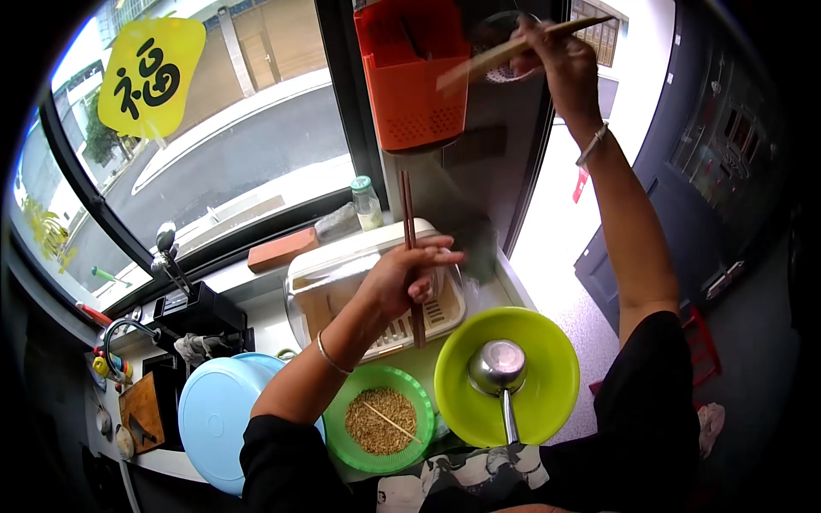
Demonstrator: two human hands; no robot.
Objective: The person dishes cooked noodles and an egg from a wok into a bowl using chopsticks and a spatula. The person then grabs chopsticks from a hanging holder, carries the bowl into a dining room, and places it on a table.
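Observation:
My left hand [400, 278] grips a pair of dark brown chopsticks [407, 205] that stand nearly upright, with some fingers stretched to the right. It is above a white dish rack [445, 312] with a clear cover. My right hand [556, 56] is raised at the upper right, closed around a long pale wooden utensil [492, 61] with a dark narrow tip. Its broad end is blurred, so its exact kind is unclear. That end overlaps the side of an orange perforated utensil holder [415, 107] on the wall.
A lime-green basin [547, 389] holds a metal ladle [498, 363]. Beside it, a green basket [342, 445] contains grains and a thin stick. A blue lid [218, 419], a black knife block [201, 312] and a cutting board [141, 410] are leftward. An open doorway [556, 256] is at right.

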